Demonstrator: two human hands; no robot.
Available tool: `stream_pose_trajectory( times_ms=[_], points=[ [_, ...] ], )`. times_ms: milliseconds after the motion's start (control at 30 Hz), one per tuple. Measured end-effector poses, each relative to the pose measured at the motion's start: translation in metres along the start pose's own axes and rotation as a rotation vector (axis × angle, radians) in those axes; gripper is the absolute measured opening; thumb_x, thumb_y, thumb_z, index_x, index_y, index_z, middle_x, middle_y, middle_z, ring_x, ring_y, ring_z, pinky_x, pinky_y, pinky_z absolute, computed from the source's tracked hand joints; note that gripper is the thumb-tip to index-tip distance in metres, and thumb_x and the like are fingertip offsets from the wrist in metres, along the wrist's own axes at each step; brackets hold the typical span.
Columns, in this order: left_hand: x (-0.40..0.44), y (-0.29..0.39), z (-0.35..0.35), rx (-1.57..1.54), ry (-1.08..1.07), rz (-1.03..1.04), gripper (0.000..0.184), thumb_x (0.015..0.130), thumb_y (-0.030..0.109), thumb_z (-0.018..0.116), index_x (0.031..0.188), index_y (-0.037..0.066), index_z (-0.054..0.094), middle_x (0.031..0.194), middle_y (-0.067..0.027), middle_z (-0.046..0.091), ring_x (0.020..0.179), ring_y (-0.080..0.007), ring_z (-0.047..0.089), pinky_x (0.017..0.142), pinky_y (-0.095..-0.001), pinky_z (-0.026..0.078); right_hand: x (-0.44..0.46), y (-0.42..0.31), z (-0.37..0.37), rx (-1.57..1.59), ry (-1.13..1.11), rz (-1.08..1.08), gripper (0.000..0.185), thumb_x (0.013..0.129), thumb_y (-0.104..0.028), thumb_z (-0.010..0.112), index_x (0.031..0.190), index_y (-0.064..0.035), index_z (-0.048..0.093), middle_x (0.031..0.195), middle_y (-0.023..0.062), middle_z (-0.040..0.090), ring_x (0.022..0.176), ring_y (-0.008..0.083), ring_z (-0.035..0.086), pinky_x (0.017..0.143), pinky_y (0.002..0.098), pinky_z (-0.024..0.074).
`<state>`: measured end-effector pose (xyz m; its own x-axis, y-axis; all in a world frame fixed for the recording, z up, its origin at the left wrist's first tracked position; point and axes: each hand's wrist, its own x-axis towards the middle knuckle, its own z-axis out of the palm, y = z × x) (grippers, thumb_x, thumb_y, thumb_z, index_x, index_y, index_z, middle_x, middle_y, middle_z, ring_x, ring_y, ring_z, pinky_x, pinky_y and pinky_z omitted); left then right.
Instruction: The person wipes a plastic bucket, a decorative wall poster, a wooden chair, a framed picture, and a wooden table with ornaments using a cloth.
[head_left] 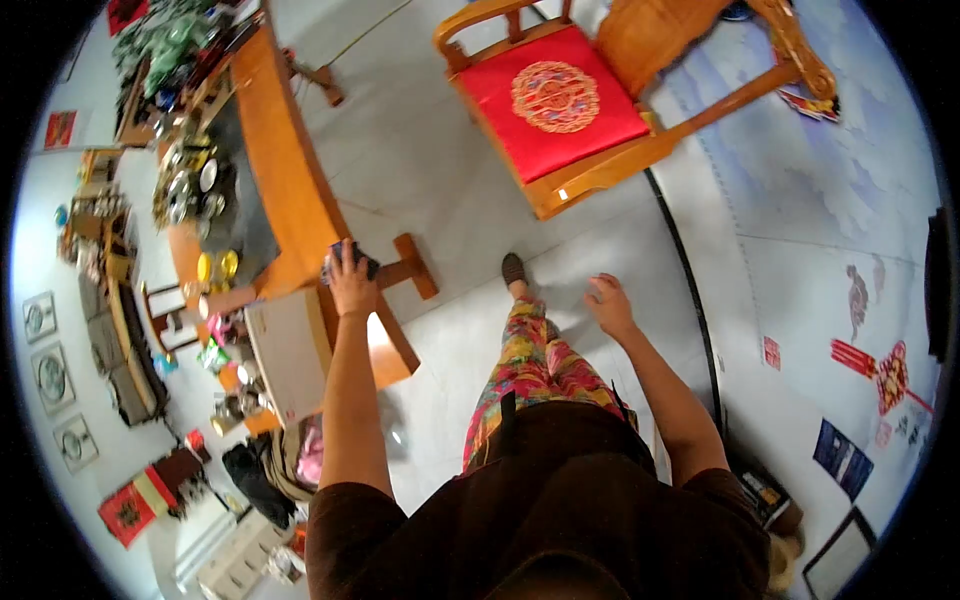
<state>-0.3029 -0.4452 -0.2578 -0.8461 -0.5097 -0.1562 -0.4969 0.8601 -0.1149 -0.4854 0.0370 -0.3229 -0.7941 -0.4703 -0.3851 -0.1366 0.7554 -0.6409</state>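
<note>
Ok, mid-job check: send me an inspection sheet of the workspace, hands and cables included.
Surface: wooden table with a dark inset.
Job's things: dark bundle at the table's edge; exact nature unclear.
Clutter: small vessels and yellow containers crowd the table's far side.
Hands: left hand on the bundle, grip unclear; right hand free, fingers loosely curled.
Cables: black line along the floor near the wall; cable or trim, cannot tell.
Surroundings: wooden chair with red cushion; sofa beyond the table.
</note>
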Motion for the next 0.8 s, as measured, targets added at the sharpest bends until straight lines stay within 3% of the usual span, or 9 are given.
stream_pose_trajectory(
  times_ms=[167, 200, 300, 400, 467, 600, 633, 733, 800],
  points=[
    [0.077, -0.035, 0.012, 0.002, 0.061, 0.007, 0.027, 0.079, 0.014, 0.063, 0.104, 0.010, 0.071, 0.155, -0.0099, 0.034, 0.142, -0.0443, 0.026, 0.113, -0.0603, 0.025, 0.031, -0.053, -0.016, 0.013, -0.031, -0.084, 0.039, 0.086, -0.028, 0.066, 0.119, -0.0071, 0.063, 0.129, 0.0189, 0.056, 0.122, 0.0336, 0.053, 0.101, 0.0414, 0.0451],
    [0.089, -0.028, -0.009, -0.007, -0.006, -0.044, 0.027, 0.083, 0.020, 0.064, 0.107, 0.009, 0.071, 0.154, -0.0107, 0.035, 0.141, -0.0437, 0.028, 0.113, -0.0575, 0.026, 0.039, -0.070, -0.023, 0.002, -0.089, -0.106, 0.041, 0.087, -0.027, 0.066, 0.121, -0.0052, 0.062, 0.130, 0.0179, 0.056, 0.123, 0.0328, 0.052, 0.103, 0.0405, 0.0436],
    [0.132, -0.023, 0.009, -0.308, 0.189, -0.117, 0.039, 0.093, 0.027, 0.063, 0.118, -0.002, 0.063, 0.141, -0.0178, 0.048, 0.129, -0.0368, 0.045, 0.106, -0.0430, 0.041, 0.056, -0.110, -0.040, 0.151, -0.101, -0.126, 0.042, 0.090, -0.030, 0.063, 0.124, -0.0047, 0.060, 0.128, 0.0195, 0.056, 0.124, 0.0334, 0.052, 0.103, 0.0408, 0.0433],
    [0.146, 0.061, -0.036, -0.923, 0.080, -0.158, 0.046, 0.098, 0.032, 0.058, 0.126, -0.005, 0.056, 0.133, -0.0170, 0.055, 0.122, -0.0315, 0.051, 0.102, -0.0370, 0.043, 0.069, -0.145, -0.067, 0.510, -0.259, -0.069, 0.049, 0.097, -0.035, 0.059, 0.138, -0.0093, 0.051, 0.137, 0.0188, 0.052, 0.131, 0.0308, 0.048, 0.104, 0.0392, 0.0417],
    [0.138, 0.132, -0.085, -1.325, -0.283, -0.092, 0.052, 0.101, 0.038, 0.054, 0.132, -0.003, 0.051, 0.129, -0.0126, 0.058, 0.117, -0.0249, 0.054, 0.100, -0.0349, 0.043, 0.078, -0.157, -0.074, 0.768, -0.199, -0.035, 0.058, 0.098, -0.039, 0.058, 0.147, -0.0136, 0.040, 0.145, 0.0170, 0.046, 0.135, 0.0292, 0.044, 0.106, 0.0393, 0.0398],
    [0.102, 0.286, -0.209, -1.997, -0.650, -0.009, 0.059, 0.099, 0.048, 0.053, 0.134, 0.001, 0.050, 0.129, -0.0096, 0.058, 0.114, -0.0229, 0.057, 0.100, -0.0363, 0.044, 0.068, -0.172, -0.141, 1.115, 0.108, 0.048, 0.079, 0.096, -0.051, 0.057, 0.156, -0.0136, 0.021, 0.153, 0.0203, 0.034, 0.133, 0.0353, 0.044, 0.106, 0.0432, 0.0401],
    [0.099, 0.315, -0.230, -2.034, -0.717, 0.031, 0.061, 0.099, 0.049, 0.054, 0.135, 0.001, 0.049, 0.129, -0.0095, 0.058, 0.114, -0.0231, 0.058, 0.100, -0.0364, 0.045, 0.062, -0.172, -0.166, 1.253, 0.098, 0.095, 0.074, 0.098, -0.047, 0.056, 0.155, -0.0128, 0.023, 0.151, 0.0146, 0.038, 0.134, 0.0303, 0.045, 0.108, 0.0423, 0.0394],
    [0.097, 0.380, -0.267, -2.067, -0.875, 0.161, 0.061, 0.099, 0.046, 0.054, 0.139, 0.001, 0.043, 0.128, -0.0106, 0.058, 0.114, -0.0235, 0.059, 0.097, -0.0365, 0.048, 0.045, -0.147, -0.226, 1.822, -0.261, -0.255, 0.067, 0.097, -0.042, 0.058, 0.152, -0.0140, 0.030, 0.150, 0.0078, 0.043, 0.136, 0.0231, 0.044, 0.111, 0.0451, 0.0357],
    [0.087, 0.422, -0.275, -2.006, -0.718, 0.238, 0.066, 0.098, 0.049, 0.055, 0.138, -0.001, 0.044, 0.130, -0.0137, 0.057, 0.118, -0.0256, 0.056, 0.102, -0.0380, 0.044, 0.032, -0.134, -0.254, 1.856, -0.210, -0.262, 0.063, 0.095, -0.036, 0.063, 0.147, -0.0108, 0.037, 0.143, 0.0059, 0.050, 0.132, 0.0219, 0.048, 0.111, 0.0433, 0.0371]
  ],
)
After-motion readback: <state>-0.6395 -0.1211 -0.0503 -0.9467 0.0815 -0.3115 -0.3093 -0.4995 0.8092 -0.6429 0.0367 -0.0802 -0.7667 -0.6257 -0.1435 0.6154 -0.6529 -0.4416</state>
